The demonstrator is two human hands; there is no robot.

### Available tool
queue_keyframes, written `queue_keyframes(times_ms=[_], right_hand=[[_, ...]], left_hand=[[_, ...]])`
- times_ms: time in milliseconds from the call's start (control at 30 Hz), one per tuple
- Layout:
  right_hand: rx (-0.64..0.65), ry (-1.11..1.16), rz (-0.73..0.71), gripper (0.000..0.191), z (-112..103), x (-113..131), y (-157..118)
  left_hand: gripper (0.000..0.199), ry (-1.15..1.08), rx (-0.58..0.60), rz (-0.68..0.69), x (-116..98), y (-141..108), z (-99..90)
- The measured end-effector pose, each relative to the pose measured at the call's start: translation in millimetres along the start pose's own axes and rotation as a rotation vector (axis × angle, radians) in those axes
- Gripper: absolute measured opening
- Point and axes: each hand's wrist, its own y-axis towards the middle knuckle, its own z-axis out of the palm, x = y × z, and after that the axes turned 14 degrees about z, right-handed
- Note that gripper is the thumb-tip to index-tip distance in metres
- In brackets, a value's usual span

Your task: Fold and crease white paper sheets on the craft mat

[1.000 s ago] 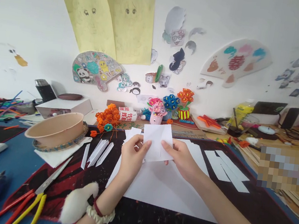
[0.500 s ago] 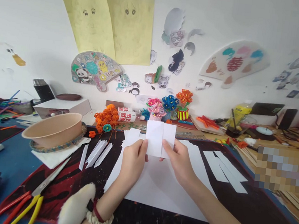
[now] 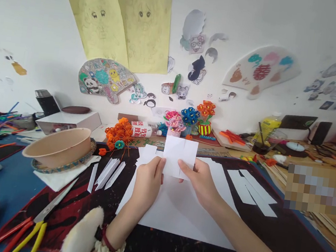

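Between my hands is a small white piece of paper [image 3: 173,153], held upright above the mat; a vertical edge or seam runs down its right part. My left hand [image 3: 149,181] is closed on its left edge with the thumb in front. My right hand [image 3: 199,182] pinches its lower right part, thumb lying across the front near the seam. Beneath both hands lie large white sheets [image 3: 187,217]. Folded white paper strips [image 3: 107,174] rest left of the sheets, and flat white strips [image 3: 252,193] lie to the right.
Scissors [image 3: 43,215] with red and yellow handles lie at left, near a pinkish bowl [image 3: 60,147] on a woven ring. Orange craft flowers [image 3: 119,132] and a striped flower pot [image 3: 204,127] stand at the back. A yellow bottle [image 3: 268,129] and wooden sticks [image 3: 328,225] are on the right.
My right thumb has slid slightly left across the paper. The seam between the left and right parts now looks narrower, with the parts closer to flush.
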Motion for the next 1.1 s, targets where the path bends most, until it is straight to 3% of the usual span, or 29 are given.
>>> queue_keyframes(times_ms=[433, 800, 1000, 1100], right_hand=[[0.036, -0.003, 0.037, 0.033, -2, 3, 1], [0.024, 0.002, 0.073, 0.038, -3, 5, 1], [0.061, -0.007, 0.072, 0.036, -5, 8, 2], [0.126, -0.034, 0.11, 0.037, -6, 9, 1]], left_hand=[[0.022, -0.15, -0.006, -0.01, -2, 4, -6.5], [0.021, -0.302, -0.034, -0.039, 5, 4, -4.5], [0.017, -0.19, -0.039, 0.025, 0, 7, -12.3], [0.035, -0.023, -0.078, 0.1, -3, 8, -18.1]])
